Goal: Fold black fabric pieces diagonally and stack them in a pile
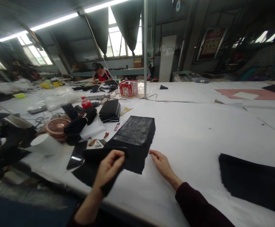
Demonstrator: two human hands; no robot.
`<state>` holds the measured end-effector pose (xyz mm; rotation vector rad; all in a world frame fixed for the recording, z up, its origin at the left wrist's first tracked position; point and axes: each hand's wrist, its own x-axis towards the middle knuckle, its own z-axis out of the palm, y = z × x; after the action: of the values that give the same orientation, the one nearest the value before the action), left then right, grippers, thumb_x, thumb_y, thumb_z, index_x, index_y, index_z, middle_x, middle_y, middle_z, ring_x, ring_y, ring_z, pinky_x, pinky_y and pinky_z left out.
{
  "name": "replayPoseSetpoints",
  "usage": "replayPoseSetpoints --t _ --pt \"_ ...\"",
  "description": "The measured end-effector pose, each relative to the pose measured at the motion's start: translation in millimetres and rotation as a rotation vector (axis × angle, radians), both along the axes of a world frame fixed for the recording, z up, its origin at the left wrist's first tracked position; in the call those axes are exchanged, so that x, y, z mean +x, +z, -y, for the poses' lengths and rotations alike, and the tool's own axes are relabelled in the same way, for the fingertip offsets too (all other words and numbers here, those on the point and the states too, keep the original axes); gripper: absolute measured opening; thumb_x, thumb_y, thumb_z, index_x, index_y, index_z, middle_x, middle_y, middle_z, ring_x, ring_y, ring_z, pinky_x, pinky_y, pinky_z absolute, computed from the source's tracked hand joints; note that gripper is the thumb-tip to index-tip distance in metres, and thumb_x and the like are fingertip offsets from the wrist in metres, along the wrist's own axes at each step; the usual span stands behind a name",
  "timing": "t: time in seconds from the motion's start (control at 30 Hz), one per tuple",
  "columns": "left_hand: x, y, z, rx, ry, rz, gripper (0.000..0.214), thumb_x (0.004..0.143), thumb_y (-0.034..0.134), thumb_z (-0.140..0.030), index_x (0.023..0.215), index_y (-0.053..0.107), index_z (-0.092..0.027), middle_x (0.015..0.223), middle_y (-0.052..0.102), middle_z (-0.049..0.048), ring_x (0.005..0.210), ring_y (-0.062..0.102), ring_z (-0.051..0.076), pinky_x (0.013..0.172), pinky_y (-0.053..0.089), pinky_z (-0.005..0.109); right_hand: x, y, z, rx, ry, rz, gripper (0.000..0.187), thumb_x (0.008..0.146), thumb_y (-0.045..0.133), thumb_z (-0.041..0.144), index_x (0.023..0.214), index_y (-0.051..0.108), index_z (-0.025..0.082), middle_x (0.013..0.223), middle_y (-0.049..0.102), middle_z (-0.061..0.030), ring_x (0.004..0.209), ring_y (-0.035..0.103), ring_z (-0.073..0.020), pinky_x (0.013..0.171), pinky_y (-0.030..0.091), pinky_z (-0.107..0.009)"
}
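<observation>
Between thumb and fingers, my left hand [110,168] pinches a black cloth piece [87,170], which drapes below the wrist toward the table's front edge. My right hand [162,165] is closed, its fingertips at the right edge of a black cloth stack [136,157]. Whether those fingertips grip an edge is too small to tell. On the far part of this stack lies a grey, speckled surface [134,129]. The left hand and its cloth cover the stack's near left corner.
A phone [77,155], a pink fan [58,126], thread snips [117,126] and a folded black pile [109,110] are at the left. Another black cloth [255,183] lies right. A pole [145,50] rises behind, and a person [101,74] sits across the table.
</observation>
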<state>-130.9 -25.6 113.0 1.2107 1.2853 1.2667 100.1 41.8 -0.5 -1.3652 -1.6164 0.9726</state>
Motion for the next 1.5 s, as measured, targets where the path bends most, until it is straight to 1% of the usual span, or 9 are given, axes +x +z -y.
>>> replayPoseSetpoints --t 0.17,0.23,0.3,0.43,0.6,0.83,1.07,1.3,1.5 --pt "141 -43.4 41 0.31 -0.411 -0.455 0.011 0.091 0.048 -0.021 0.086 0.058 -0.02 0.087 0.063 0.003 0.081 0.058 0.017 0.075 0.045 0.029 82 18.5 37 -0.42 0.022 -0.223 0.054 0.094 0.04 0.058 0.11 0.064 0.012 0.094 0.069 -0.0131 0.076 0.065 -0.0182 0.065 0.051 -0.028" --pt "178 -60.7 52 0.371 -0.532 -0.56 0.009 0.09 0.049 -0.018 0.09 0.057 -0.021 0.092 0.064 0.0031 0.084 0.059 0.017 0.077 0.044 0.031 113 25.4 49 -0.597 0.011 -0.272 0.052 0.091 0.048 0.059 0.106 0.064 0.012 0.093 0.069 -0.0136 0.072 0.064 -0.0148 0.061 0.049 -0.023" --pt "194 -72.0 55 0.42 -0.642 -0.669 0.008 0.089 0.053 -0.018 0.094 0.057 -0.022 0.096 0.064 0.0028 0.088 0.059 0.018 0.079 0.044 0.033 135 29.3 58 -0.654 -0.006 -0.219 0.045 0.087 0.057 0.054 0.099 0.065 0.012 0.089 0.068 -0.012 0.065 0.06 -0.0117 0.053 0.043 -0.019" --pt "176 -80.5 35 0.492 -0.683 -0.926 0.016 0.086 0.057 -0.017 0.101 0.057 -0.021 0.106 0.063 0.0046 0.099 0.056 0.023 0.088 0.044 0.039 144 28.5 65 -0.578 -0.026 -0.075 0.03 0.085 0.061 0.042 0.087 0.068 0.013 0.078 0.066 -0.0065 0.061 0.056 -0.0122 0.049 0.037 -0.02" --pt "141 -85.4 2 0.463 -0.599 -1.133 0.027 0.085 0.058 -0.014 0.112 0.057 -0.019 0.118 0.059 0.007 0.108 0.054 0.025 0.092 0.044 0.042 116 22.0 62 -0.342 -0.127 0.153 0.019 0.083 0.063 0.026 0.097 0.071 0.016 0.083 0.068 -0.0045 0.08 0.06 -0.0197 0.073 0.043 -0.029" --pt "138 -84.9 -21 0.529 -0.603 -1.197 0.02 0.091 0.051 -0.013 0.107 0.06 -0.019 0.111 0.061 0.0065 0.099 0.057 0.023 0.086 0.048 0.037 68 1.5 76 0.014 -0.356 0.573 0.019 0.092 0.054 0.018 0.107 0.067 0.022 0.096 0.062 -0.0065 0.097 0.053 -0.0247 0.083 0.035 -0.036" --pt "129 -105.3 -33 0.642 -0.581 -1.13 0.022 0.095 0.045 -0.014 0.108 0.061 -0.019 0.101 0.063 0.0068 0.095 0.058 0.022 0.084 0.05 0.036 63 -21.2 86 0.356 -0.332 0.775 0.029 0.097 0.044 0.011 0.117 0.063 0.021 0.091 0.058 -0.0063 0.086 0.049 -0.0217 0.076 0.032 -0.035" --pt "125 -114.7 -35 0.662 -0.535 -1.136 0.045 0.095 0.042 -0.012 0.139 0.044 -0.021 0.107 0.06 0.0086 0.098 0.056 0.022 0.087 0.048 0.039 61 -22.3 87 0.467 -0.258 0.863 0.035 0.094 0.04 0.005 0.121 0.06 0.016 0.088 0.054 -0.0069 0.082 0.046 -0.0229 0.073 0.032 -0.038" --pt "124 -114.9 -37 0.633 -0.531 -1.193 0.049 0.094 0.042 -0.011 0.14 0.046 -0.026 0.107 0.058 0.0088 0.099 0.055 0.023 0.088 0.046 0.041 61 -22.2 88 0.491 -0.227 0.888 0.039 0.092 0.04 0.004 0.125 0.057 0.014 0.087 0.053 -0.0071 0.082 0.046 -0.0231 0.073 0.034 -0.038"
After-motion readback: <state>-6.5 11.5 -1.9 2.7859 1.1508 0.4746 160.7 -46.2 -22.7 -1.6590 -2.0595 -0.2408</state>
